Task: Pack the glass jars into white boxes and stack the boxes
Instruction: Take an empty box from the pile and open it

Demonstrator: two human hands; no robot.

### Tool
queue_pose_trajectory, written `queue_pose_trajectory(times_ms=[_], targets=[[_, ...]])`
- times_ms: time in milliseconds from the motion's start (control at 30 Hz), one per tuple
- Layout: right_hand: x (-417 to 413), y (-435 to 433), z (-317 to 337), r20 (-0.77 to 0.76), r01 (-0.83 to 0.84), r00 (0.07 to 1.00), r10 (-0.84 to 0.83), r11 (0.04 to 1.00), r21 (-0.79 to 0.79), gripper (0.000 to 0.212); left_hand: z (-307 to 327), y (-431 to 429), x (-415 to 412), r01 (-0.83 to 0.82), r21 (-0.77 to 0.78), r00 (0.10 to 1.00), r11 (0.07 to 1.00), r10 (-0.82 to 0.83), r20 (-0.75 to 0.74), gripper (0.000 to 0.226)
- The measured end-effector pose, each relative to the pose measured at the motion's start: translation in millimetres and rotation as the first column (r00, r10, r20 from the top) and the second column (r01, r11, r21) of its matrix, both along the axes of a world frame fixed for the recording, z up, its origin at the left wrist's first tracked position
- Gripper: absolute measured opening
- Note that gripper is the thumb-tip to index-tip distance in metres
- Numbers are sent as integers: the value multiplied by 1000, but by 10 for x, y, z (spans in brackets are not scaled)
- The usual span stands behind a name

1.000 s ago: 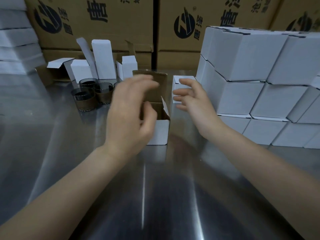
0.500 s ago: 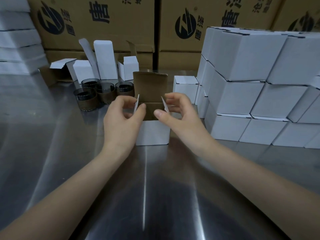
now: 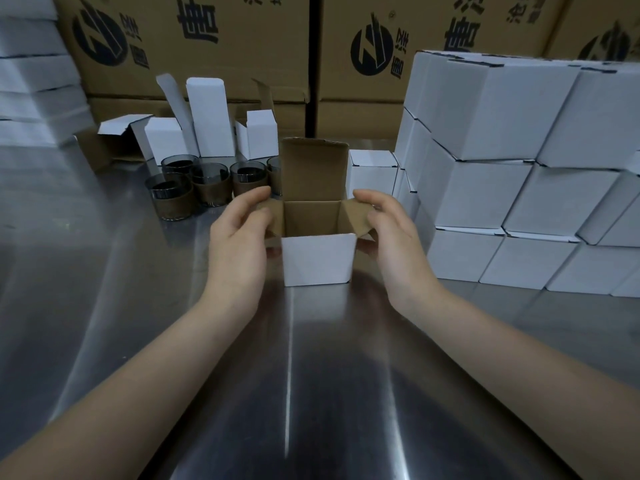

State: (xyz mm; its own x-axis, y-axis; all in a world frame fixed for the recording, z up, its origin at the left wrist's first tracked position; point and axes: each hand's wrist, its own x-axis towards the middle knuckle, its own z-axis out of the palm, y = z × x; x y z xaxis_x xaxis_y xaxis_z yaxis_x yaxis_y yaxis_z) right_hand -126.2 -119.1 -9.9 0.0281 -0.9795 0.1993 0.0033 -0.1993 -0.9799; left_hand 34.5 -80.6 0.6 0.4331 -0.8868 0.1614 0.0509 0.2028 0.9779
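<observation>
A small white box (image 3: 317,259) with a brown inside stands open on the steel table (image 3: 104,306), its lid flap upright at the back. My left hand (image 3: 239,244) pinches its left side flap and my right hand (image 3: 389,240) pinches its right side flap, both flaps spread outward. What I can see of the box's inside holds nothing. Several dark glass jars (image 3: 211,183) with brown bands stand behind and to the left of the box. A stack of closed white boxes (image 3: 519,174) rises at the right.
Open white boxes (image 3: 207,123) stand behind the jars. Flat white cartons (image 3: 31,74) pile up at far left. Large brown printed cartons (image 3: 214,43) wall off the back. One closed white box (image 3: 372,171) sits just behind the open one.
Both hands came down onto the box, took its side flaps and spread them outward. The box now sits squarely facing me.
</observation>
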Motion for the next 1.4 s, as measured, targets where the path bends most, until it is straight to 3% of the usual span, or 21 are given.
queue_pose_trajectory(times_ms=[200, 367, 500, 600, 700, 767, 833, 933, 1200, 1400], targets=[[-9, -32, -78, 204, -92, 977, 67, 989, 115, 38, -52, -44, 21, 67, 45, 977, 997, -56, -206, 32], [-2, -38, -79, 119, -151, 983, 136, 981, 121, 28, -68, -75, 38, 127, 43, 969, 991, -114, -217, 31], [-59, -30, -117, -78, -189, 978, 194, 980, 70, 70, -70, -80, 74, 154, 27, 982, 988, -150, -115, 29], [-82, -44, -134, -172, -202, 965, 200, 979, 5, 72, -65, -107, 138, 164, 17, 986, 986, -164, -18, 27], [-84, -62, -149, -180, -187, 968, 177, 981, -40, 68, -79, -191, 290, 33, -29, 972, 999, -25, 235, 27], [-89, -62, -165, -181, -184, 969, 170, 981, -61, 67, -95, -280, 471, -142, -100, 906, 985, 170, 387, 28], [-98, -58, -180, -182, -183, 969, 167, 980, -80, 66, -110, -375, 684, -298, -109, 779, 948, 308, 547, 41], [-100, -48, -185, -203, -180, 966, 158, 979, -97, 66, -123, -500, 978, -405, -90, 615, 910, 344, 710, 57], [-117, -34, -180, -231, -195, 959, 167, 975, -103, 65, -136, -835, 1331, -429, 127, 611, 894, 184, 770, 70], [-130, -39, -189, -230, -196, 958, 170, 976, -95, 64, -204, -825, 1402, -449, 37, 604, 893, 272, 749, 52]])
